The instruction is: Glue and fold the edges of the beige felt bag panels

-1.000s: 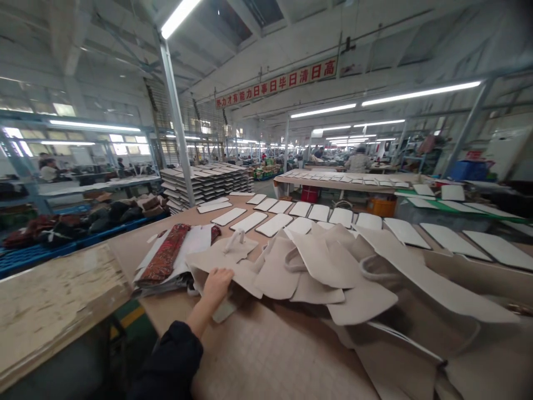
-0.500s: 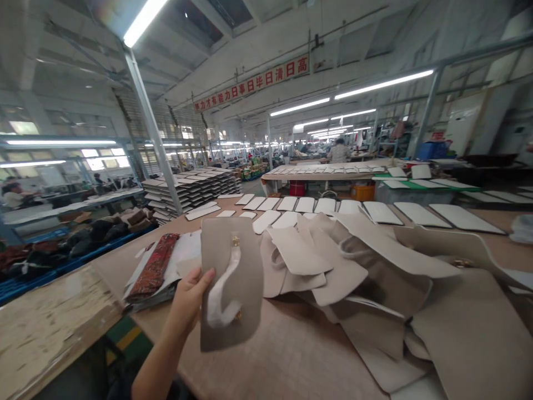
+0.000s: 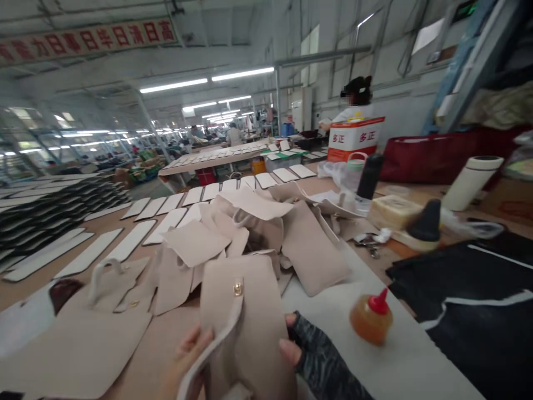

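Note:
A beige panel with a pale strap handle and a small gold clasp is held upright near the bottom centre. My left hand grips its left edge, beside the strap. On the right edge are the thumb and fingers of my right hand, in a dark patterned fingerless glove. Behind the panel lies a heap of beige pieces. Another beige panel with a handle rests at the left.
An amber glue bottle with a red tip stands right of my right hand. Black material, a white thermos and white-faced panels surround the work area. A person is behind a box.
The view has swung to the right. The held panel is now between both hands, and my right hand in its glove has come into view. A panel with a handle now shows at the left.

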Tool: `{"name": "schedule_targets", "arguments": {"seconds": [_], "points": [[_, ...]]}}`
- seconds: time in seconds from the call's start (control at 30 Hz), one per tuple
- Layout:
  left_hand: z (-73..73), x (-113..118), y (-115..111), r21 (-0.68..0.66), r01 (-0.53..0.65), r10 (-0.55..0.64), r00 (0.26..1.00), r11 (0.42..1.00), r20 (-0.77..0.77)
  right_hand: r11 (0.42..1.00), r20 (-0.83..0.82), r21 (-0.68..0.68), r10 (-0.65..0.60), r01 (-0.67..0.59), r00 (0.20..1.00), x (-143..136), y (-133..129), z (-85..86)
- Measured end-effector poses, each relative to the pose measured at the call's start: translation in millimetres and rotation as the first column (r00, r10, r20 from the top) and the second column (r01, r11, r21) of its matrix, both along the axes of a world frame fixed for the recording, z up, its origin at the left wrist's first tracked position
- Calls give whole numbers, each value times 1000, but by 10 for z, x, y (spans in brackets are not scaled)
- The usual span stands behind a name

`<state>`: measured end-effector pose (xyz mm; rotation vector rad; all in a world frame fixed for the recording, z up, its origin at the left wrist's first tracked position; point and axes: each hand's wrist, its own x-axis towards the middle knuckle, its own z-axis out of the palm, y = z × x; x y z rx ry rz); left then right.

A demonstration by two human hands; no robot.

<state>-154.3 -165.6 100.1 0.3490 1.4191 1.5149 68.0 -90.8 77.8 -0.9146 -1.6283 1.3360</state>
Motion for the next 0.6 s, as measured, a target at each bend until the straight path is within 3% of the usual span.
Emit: {"name": "schedule_targets", "arguments": {"seconds": [0.07,0.1,0.2,0.27,0.33,0.37,0.4,0.47,0.53,0.6], "points": [[176,-142,-14,80,122,-92,947,989,-308,997,-50,-25,-72,71,996,71,55,63],[278,-209,-30,128,236,-146,859,963,-490,995,-80,-38,-92,90,993,104,80,89],[433,-321,-49,115,593,-196,435,797,-879,969,-152,-243,-86,47,985,195,142,71],[297,-300,-8,-32,688,-187,152,725,-970,874,-192,-486,-111,4,975,255,164,-53],[-7,-211,61,-201,676,-201,-80,709,-976,756,-228,-654,-174,-18,958,304,155,-230],[-180,-142,95,-278,657,-219,-173,701,-960,723,-239,-690,-198,-23,951,321,139,-317],[-340,-59,126,-346,623,-251,-239,701,-938,710,-232,-704,-209,-16,950,332,117,-392],[-554,148,179,-430,539,-324,-284,724,-902,728,-167,-685,-185,21,968,350,59,-489],[-588,378,239,-489,431,-416,-257,758,-872,794,-30,-601,-136,91,990,396,-4,-525],[-484,586,322,-578,361,-532,-226,732,-816,882,114,-425,-169,202,979,513,-62,-544]]}}
